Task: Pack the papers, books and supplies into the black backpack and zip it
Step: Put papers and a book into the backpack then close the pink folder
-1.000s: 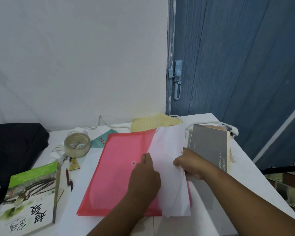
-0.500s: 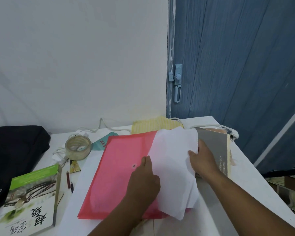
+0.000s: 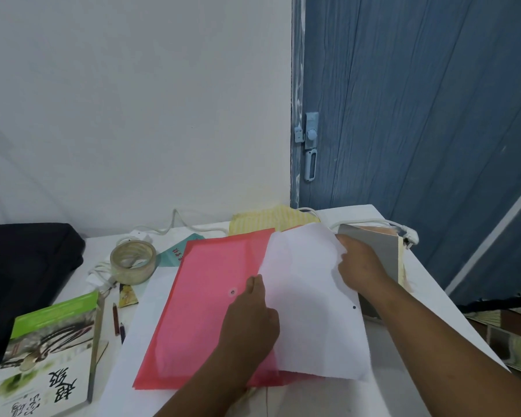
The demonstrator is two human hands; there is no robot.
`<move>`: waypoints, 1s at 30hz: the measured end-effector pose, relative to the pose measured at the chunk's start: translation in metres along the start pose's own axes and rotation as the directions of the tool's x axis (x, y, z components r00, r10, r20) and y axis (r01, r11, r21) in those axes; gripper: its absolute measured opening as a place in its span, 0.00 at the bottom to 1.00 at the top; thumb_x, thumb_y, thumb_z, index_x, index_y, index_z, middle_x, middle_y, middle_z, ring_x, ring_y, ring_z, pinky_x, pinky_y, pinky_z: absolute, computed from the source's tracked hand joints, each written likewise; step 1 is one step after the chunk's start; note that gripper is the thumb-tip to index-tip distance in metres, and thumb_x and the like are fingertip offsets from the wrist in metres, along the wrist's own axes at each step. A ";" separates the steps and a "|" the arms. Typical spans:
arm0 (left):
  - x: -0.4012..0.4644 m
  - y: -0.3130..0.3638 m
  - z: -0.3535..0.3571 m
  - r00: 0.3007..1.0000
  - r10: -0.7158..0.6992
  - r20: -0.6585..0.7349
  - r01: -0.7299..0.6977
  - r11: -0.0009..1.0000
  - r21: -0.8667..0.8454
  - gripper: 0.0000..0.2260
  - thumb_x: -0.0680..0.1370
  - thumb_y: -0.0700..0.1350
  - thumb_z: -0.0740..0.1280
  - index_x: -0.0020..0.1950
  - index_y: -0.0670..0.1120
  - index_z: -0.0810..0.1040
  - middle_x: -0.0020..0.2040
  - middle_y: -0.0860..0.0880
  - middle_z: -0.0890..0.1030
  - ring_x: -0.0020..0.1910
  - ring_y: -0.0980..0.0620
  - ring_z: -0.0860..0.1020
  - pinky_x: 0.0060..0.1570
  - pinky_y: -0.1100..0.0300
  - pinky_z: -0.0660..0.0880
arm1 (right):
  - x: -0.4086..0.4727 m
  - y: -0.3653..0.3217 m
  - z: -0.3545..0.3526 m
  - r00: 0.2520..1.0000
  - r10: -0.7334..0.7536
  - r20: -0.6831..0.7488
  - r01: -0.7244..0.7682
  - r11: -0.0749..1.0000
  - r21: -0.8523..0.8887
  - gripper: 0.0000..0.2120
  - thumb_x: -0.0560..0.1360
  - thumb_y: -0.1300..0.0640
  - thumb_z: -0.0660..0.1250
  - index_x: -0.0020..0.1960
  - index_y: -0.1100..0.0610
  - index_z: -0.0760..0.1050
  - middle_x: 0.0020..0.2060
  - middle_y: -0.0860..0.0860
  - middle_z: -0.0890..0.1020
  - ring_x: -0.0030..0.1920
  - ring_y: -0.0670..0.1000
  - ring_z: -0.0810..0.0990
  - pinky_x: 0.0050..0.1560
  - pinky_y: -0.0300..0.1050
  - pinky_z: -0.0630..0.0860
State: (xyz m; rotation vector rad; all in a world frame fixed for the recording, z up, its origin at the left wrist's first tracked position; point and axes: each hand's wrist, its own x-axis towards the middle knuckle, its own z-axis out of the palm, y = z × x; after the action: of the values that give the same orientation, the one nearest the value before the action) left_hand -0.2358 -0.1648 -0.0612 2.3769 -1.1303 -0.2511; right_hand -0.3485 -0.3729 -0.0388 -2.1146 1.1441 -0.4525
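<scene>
A red plastic snap folder [image 3: 205,299] lies in the middle of the white table [image 3: 382,383]. A white paper sheet [image 3: 307,311] covers the folder's right part. My left hand [image 3: 250,323] grips the folder at its opening edge, thumb on top near the snap button. My right hand [image 3: 358,267] holds the sheet's far right edge, just in front of a grey book [image 3: 379,249]. The black backpack [image 3: 24,266] lies at the far left. In front of it rests a green-and-white book [image 3: 51,353].
A tape roll [image 3: 133,261], two pencils [image 3: 118,322] and a small yellow packet [image 3: 127,294] lie left of the folder. Yellow striped paper [image 3: 271,219], a teal card [image 3: 175,254] and white cables [image 3: 163,228] sit at the back. A blue door [image 3: 418,115] stands behind the table.
My right hand has moved right and away from me with the sheet's edge, up to the grey book. The sheet now spreads wider over the folder. My left hand stays put.
</scene>
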 end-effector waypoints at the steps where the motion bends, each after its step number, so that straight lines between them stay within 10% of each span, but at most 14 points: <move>1: 0.001 0.000 -0.001 1.000 -0.003 -0.001 0.003 1.000 0.003 0.28 0.79 0.41 0.61 0.79 0.44 0.58 0.69 0.45 0.75 0.59 0.48 0.79 0.61 0.57 0.76 | 0.004 0.001 -0.003 1.000 0.009 0.003 -0.009 1.000 -0.023 0.21 0.75 0.70 0.60 0.64 0.56 0.77 0.55 0.55 0.81 0.52 0.56 0.77 0.52 0.44 0.70; 8: -0.002 0.005 -0.004 1.000 0.006 -0.020 -0.006 1.000 -0.009 0.29 0.79 0.41 0.60 0.80 0.45 0.58 0.70 0.47 0.75 0.57 0.50 0.79 0.60 0.60 0.74 | 0.011 -0.003 0.004 0.999 0.037 -0.026 -0.036 0.998 0.058 0.14 0.78 0.67 0.63 0.61 0.59 0.77 0.49 0.53 0.81 0.46 0.51 0.75 0.44 0.40 0.65; 13: -0.002 0.008 -0.008 1.000 -0.005 -0.029 0.004 1.000 -0.028 0.28 0.79 0.41 0.60 0.79 0.46 0.58 0.68 0.49 0.76 0.57 0.52 0.79 0.58 0.62 0.74 | 0.011 -0.006 0.021 0.998 0.053 -0.040 -0.053 0.999 -0.002 0.26 0.74 0.49 0.73 0.69 0.58 0.74 0.56 0.56 0.79 0.52 0.54 0.77 0.51 0.43 0.70; 17: -0.002 0.007 -0.010 0.999 0.003 -0.040 -0.004 0.999 -0.034 0.27 0.79 0.40 0.60 0.78 0.46 0.59 0.64 0.49 0.78 0.50 0.53 0.78 0.52 0.64 0.73 | -0.003 0.002 0.014 0.979 0.145 0.143 -0.138 0.989 -0.058 0.10 0.71 0.53 0.72 0.40 0.60 0.75 0.36 0.52 0.78 0.35 0.52 0.76 0.36 0.43 0.69; 21: 0.000 0.008 -0.005 1.000 -0.002 -0.002 0.002 0.999 -0.032 0.28 0.78 0.40 0.60 0.78 0.45 0.59 0.67 0.49 0.76 0.53 0.50 0.80 0.59 0.57 0.76 | -0.012 -0.008 0.025 0.993 0.023 0.115 -0.022 1.000 -0.006 0.10 0.74 0.57 0.70 0.40 0.63 0.73 0.32 0.53 0.76 0.26 0.47 0.73 0.26 0.37 0.69; 30: 0.003 0.011 -0.005 0.999 0.017 -0.029 -0.018 1.000 -0.015 0.24 0.79 0.41 0.60 0.75 0.45 0.62 0.59 0.49 0.78 0.45 0.53 0.76 0.49 0.67 0.69 | -0.014 -0.020 0.069 0.979 0.021 0.203 -0.027 0.999 0.027 0.15 0.80 0.57 0.63 0.66 0.57 0.73 0.58 0.55 0.81 0.58 0.58 0.79 0.51 0.43 0.71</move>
State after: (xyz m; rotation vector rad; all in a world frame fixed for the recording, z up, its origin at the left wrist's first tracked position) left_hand -0.2394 -0.1713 -0.0512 2.3491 -1.1320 -0.2182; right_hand -0.3039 -0.3255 -0.0732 -2.0656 1.0382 -0.2347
